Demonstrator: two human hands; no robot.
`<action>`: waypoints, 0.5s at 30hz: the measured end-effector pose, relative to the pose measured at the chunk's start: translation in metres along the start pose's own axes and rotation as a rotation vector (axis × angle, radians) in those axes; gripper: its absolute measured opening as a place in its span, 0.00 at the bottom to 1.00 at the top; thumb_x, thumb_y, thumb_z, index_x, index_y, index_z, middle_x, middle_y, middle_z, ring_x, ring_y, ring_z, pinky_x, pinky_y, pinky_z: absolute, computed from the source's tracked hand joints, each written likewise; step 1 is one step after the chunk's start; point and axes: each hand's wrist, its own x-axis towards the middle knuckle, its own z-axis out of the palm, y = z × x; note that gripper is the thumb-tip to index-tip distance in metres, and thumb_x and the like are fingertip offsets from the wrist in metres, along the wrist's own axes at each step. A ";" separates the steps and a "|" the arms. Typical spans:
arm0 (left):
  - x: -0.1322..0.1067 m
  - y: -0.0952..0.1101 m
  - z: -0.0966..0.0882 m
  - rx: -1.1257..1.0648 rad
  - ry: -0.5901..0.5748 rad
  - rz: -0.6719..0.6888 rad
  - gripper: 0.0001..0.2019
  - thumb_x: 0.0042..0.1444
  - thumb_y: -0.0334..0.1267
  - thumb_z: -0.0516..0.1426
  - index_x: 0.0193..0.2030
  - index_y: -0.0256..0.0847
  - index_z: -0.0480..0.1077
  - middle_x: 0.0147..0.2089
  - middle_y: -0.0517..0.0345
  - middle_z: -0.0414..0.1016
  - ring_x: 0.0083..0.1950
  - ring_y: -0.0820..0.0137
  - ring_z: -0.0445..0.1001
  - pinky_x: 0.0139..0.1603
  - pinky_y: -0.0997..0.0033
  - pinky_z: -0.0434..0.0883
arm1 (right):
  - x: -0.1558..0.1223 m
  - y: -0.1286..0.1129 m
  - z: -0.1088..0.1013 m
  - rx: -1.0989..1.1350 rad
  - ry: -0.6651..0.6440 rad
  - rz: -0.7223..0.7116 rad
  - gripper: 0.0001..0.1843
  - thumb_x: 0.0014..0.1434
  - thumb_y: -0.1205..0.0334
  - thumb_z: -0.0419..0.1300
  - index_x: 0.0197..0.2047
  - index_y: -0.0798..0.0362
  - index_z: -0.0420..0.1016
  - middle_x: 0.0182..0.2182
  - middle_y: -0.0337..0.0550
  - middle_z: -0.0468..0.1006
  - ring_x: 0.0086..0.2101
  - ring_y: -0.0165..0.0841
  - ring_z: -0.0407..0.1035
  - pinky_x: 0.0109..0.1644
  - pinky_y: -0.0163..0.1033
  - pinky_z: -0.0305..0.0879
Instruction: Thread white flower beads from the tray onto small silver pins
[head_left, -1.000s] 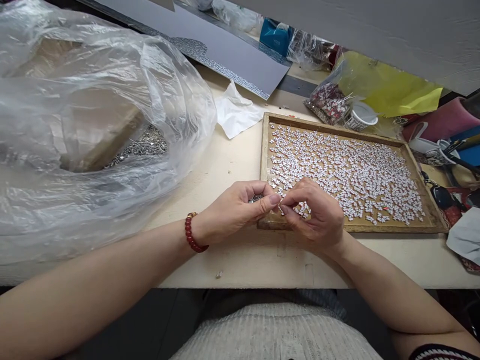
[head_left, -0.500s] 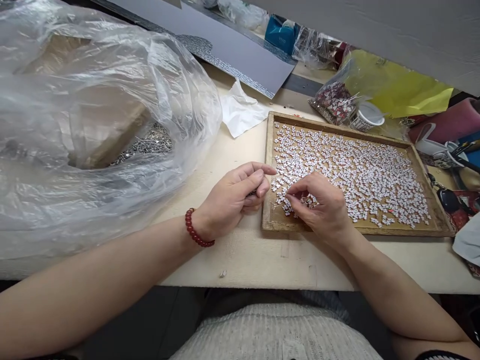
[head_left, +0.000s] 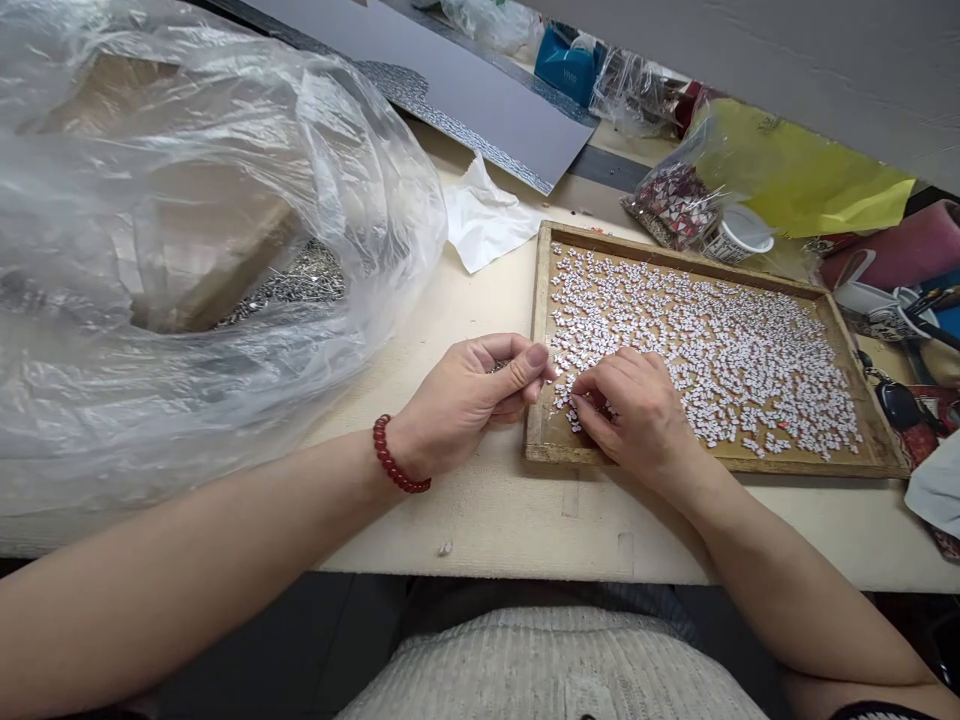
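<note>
My left hand (head_left: 469,400), with a red bead bracelet (head_left: 396,458) on its wrist, is curled closed at the left edge of the wooden tray (head_left: 534,400). A few small metal pieces (head_left: 497,367) show in its palm, below the index finger. Inside the tray lie many tiny white pieces (head_left: 750,350) with reddish marks, spread in a loose layer. Over the tray's near left corner, my right hand (head_left: 637,410) has thumb and index finger pinched down at the white pieces. What sits between those fingertips is too small to tell.
A large clear plastic bag (head_left: 360,200) with brown blocks and a heap of metal bits (head_left: 307,275) covers the left side. A white tissue (head_left: 487,215) lies behind the tray. Beyond it stand a white cup (head_left: 739,235) and a bag of red-and-white pieces (head_left: 675,205).
My left thumb has slid forward towards the fingertips, and the index finger has bent inward. The right hand stays over the same corner, its pinch turned slightly lower.
</note>
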 end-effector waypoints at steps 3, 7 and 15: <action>0.000 0.000 0.000 -0.024 0.021 0.011 0.13 0.51 0.42 0.62 0.33 0.33 0.68 0.23 0.64 0.67 0.17 0.87 0.52 0.17 0.83 0.47 | 0.000 0.000 0.001 -0.020 0.000 -0.006 0.07 0.59 0.69 0.57 0.29 0.52 0.67 0.27 0.40 0.72 0.32 0.35 0.63 0.38 0.42 0.51; 0.000 0.001 0.000 -0.036 0.005 -0.020 0.17 0.50 0.47 0.62 0.30 0.34 0.65 0.20 0.66 0.64 0.16 0.87 0.49 0.16 0.83 0.44 | 0.001 0.000 0.002 -0.026 -0.006 -0.013 0.06 0.58 0.69 0.58 0.29 0.52 0.67 0.26 0.39 0.72 0.31 0.34 0.63 0.38 0.41 0.50; -0.001 0.000 0.000 0.001 0.024 0.016 0.17 0.49 0.46 0.63 0.27 0.33 0.65 0.20 0.64 0.66 0.17 0.88 0.52 0.17 0.83 0.45 | 0.003 -0.001 -0.002 -0.024 -0.036 -0.011 0.06 0.59 0.69 0.57 0.29 0.53 0.68 0.26 0.40 0.73 0.31 0.34 0.64 0.37 0.42 0.49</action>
